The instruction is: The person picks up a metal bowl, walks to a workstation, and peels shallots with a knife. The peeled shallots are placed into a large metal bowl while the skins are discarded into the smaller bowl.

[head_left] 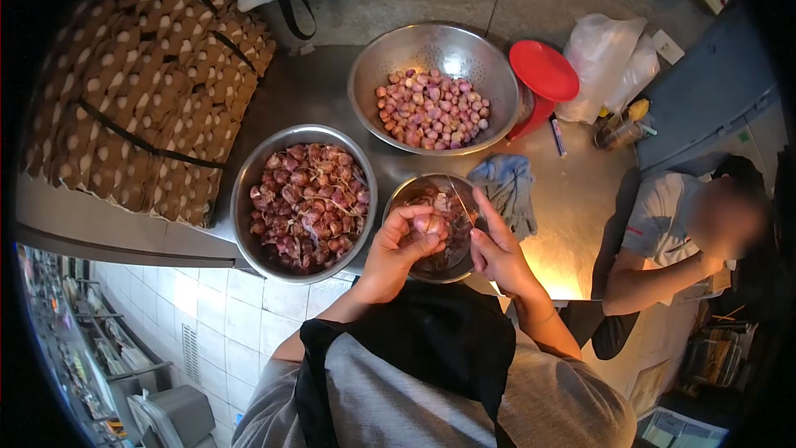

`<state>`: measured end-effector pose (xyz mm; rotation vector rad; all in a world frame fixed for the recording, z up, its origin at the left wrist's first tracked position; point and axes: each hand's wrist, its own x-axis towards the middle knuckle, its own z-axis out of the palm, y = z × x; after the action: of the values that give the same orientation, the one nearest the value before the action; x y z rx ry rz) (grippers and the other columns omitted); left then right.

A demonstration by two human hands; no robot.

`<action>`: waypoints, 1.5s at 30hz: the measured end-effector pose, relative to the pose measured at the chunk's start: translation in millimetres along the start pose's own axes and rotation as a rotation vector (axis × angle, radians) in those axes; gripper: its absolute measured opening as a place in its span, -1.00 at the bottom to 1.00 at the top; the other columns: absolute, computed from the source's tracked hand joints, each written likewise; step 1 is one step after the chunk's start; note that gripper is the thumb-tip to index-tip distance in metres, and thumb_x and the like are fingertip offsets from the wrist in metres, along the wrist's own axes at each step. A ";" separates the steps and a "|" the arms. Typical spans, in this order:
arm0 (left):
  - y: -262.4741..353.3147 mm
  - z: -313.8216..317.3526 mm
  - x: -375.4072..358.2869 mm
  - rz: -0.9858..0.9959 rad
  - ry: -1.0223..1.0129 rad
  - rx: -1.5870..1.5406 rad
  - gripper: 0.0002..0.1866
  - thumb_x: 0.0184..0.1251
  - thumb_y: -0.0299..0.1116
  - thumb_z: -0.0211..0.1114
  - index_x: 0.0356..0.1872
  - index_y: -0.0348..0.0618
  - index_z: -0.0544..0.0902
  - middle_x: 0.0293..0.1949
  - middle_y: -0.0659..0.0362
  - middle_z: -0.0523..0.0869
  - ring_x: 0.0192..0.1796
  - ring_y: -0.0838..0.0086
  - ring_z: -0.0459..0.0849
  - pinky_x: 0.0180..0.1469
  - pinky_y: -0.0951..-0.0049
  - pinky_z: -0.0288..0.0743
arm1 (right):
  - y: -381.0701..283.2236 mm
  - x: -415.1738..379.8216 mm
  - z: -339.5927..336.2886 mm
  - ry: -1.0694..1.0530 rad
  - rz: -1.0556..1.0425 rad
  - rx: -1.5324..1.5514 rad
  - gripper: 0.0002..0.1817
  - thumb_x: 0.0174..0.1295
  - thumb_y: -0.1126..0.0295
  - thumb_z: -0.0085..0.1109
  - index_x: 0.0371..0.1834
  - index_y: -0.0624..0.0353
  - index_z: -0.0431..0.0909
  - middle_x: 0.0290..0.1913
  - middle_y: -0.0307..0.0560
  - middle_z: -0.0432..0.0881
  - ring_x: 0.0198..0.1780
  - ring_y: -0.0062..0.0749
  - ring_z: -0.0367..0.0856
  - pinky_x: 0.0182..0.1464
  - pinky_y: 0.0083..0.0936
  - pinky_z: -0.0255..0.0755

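Note:
Between the thumb and fingers of my left hand [395,250] is a shallot [427,226], pale pink on the side that shows. My right hand [500,250] grips a knife [461,202] whose thin blade points up and to the left; its handle is hidden in the fingers. Both hands are over a small metal bowl [398,192] with reddish skins inside. To the left stands a metal bowl [249,236] full of unpeeled shallots [308,203]. Behind, a large colander [373,50] holds peeled pinkish shallots [435,108].
Stacked egg trays [141,91] tied with black straps fill the left of the metal counter. Right of the bowls lie a blue-grey cloth [506,187], a red stool-like plastic item [543,70] and plastic bags [605,62]. A person [663,232] sits at the right.

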<state>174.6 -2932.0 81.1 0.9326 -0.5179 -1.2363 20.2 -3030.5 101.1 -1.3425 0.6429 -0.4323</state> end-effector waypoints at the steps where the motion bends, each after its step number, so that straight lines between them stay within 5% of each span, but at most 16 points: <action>1: 0.3 -0.2 0.2 -0.023 0.013 -0.072 -0.65 0.26 -0.52 0.13 0.08 -0.15 0.37 -0.09 0.17 0.52 -0.03 0.45 0.54 0.04 0.41 0.46 | -0.1 -2.0 0.1 -0.036 -0.010 -0.012 -0.47 0.36 0.36 -0.18 0.39 0.03 -0.02 -0.62 -0.37 0.24 -0.69 -0.71 0.18 -0.63 -0.77 0.13; 7: -2.3 -5.7 2.8 -0.084 0.053 -0.253 -0.70 0.27 -0.48 0.12 0.03 -0.16 0.41 -0.02 0.17 0.53 0.05 0.45 0.50 0.15 0.42 0.37 | 8.3 -7.2 15.1 -0.107 -0.013 0.093 -0.52 0.38 0.33 -0.23 0.36 0.06 0.05 -0.67 -0.39 0.20 -0.69 -0.75 0.15 -0.62 -0.80 0.09; 15: 6.0 0.6 5.6 -0.021 0.061 -0.193 -0.42 0.16 -0.61 0.19 0.21 -0.19 0.19 0.12 0.07 0.41 0.10 0.46 0.44 0.17 0.45 0.33 | 10.5 -6.2 19.5 -0.157 -0.048 0.157 -0.50 0.38 0.31 -0.24 0.38 0.05 0.01 -0.67 -0.42 0.17 -0.69 -0.75 0.11 -0.63 -0.80 0.03; 24: 6.1 4.6 2.9 0.196 -0.034 0.311 -0.30 0.06 -0.72 0.21 0.25 -0.25 0.11 0.13 -0.02 0.40 0.10 0.41 0.46 0.09 0.48 0.41 | 1.2 -5.9 13.9 -0.152 0.025 0.211 -0.58 0.38 0.31 -0.24 0.28 0.12 0.10 -0.64 -0.42 0.14 -0.68 -0.78 0.07 -0.63 -0.81 -0.04; 27: 9.1 7.5 2.2 0.196 -0.030 0.270 -0.28 0.06 -0.73 0.22 0.26 -0.24 0.09 0.11 -0.01 0.41 0.09 0.43 0.46 0.07 0.51 0.42 | 5.5 -4.9 7.6 -0.158 0.030 0.174 -0.57 0.37 0.32 -0.20 0.29 0.14 0.13 -0.56 -0.35 0.38 -0.62 -0.66 0.33 -0.55 -0.72 0.22; 29: 6.1 5.7 3.9 0.205 -0.009 0.206 -0.28 0.05 -0.70 0.25 0.26 -0.24 0.11 0.09 0.00 0.42 0.07 0.43 0.46 0.08 0.49 0.39 | 10.6 -4.7 10.0 -0.102 -0.088 -0.063 -0.56 0.36 0.32 -0.18 0.29 0.16 0.15 -0.39 -0.23 0.53 -0.43 -0.46 0.51 -0.36 -0.58 0.37; 32: 1.9 1.1 7.1 0.188 0.019 0.192 -0.28 0.04 -0.67 0.28 0.25 -0.23 0.14 0.07 0.02 0.42 0.05 0.45 0.46 0.09 0.49 0.37 | 5.9 -6.8 19.7 0.015 -0.184 -0.388 -0.55 0.33 0.33 -0.13 0.27 0.22 0.19 0.06 -0.02 0.51 0.09 -0.26 0.46 0.13 -0.46 0.27; 37: 3.9 1.7 5.0 0.116 0.065 0.154 -0.28 0.04 -0.66 0.29 0.25 -0.23 0.15 0.07 0.03 0.43 0.04 0.46 0.45 0.10 0.50 0.35 | 5.7 -5.9 21.6 0.063 -0.195 -0.412 -0.58 0.33 0.35 -0.13 0.22 0.27 0.26 0.17 -0.01 0.40 0.21 -0.39 0.31 0.22 -0.55 0.12; 42: 7.8 2.7 4.4 0.106 -0.005 0.089 -0.34 0.11 -0.66 0.20 0.26 -0.25 0.15 0.09 0.01 0.44 0.11 0.41 0.44 0.15 0.45 0.35 | 17.7 5.0 10.9 0.073 -0.086 -0.014 -0.61 0.34 0.36 -0.14 0.19 0.28 0.30 0.05 -0.07 0.45 0.08 -0.49 0.35 0.12 -0.61 0.19; 45: 5.8 0.0 5.5 0.064 -0.014 -0.009 -0.38 0.16 -0.65 0.15 0.26 -0.25 0.15 0.13 -0.01 0.40 0.14 0.38 0.43 0.18 0.41 0.33 | 15.7 6.0 7.3 0.042 -0.023 0.108 -0.60 0.36 0.36 -0.16 0.23 0.26 0.26 -0.09 -0.16 0.46 -0.21 -0.68 0.34 -0.17 -0.76 0.22</action>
<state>179.4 -2936.9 85.2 0.8935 -0.5486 -1.1872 28.3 -3025.8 85.4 -1.2424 0.6303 -0.5078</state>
